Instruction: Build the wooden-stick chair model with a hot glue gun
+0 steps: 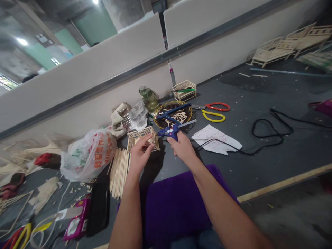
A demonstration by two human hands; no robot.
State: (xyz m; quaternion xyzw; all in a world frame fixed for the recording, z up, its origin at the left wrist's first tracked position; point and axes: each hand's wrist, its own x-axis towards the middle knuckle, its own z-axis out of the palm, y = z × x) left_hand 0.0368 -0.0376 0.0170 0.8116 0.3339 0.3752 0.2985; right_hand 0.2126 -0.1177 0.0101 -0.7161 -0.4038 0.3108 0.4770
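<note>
My right hand is closed round the handle of a blue glue gun, whose nozzle points left. A glue stick pokes out of its back end. At the nozzle, my left hand pinches a small wooden stick. Just behind that hand stands a small lattice frame of wooden sticks, partly hidden by the fingers. Whether the nozzle touches the stick cannot be made out.
Loose sticks and a plastic bag lie left. Behind are a basket, a bottle and another stick frame. Scissors, torn paper and a black cable lie right.
</note>
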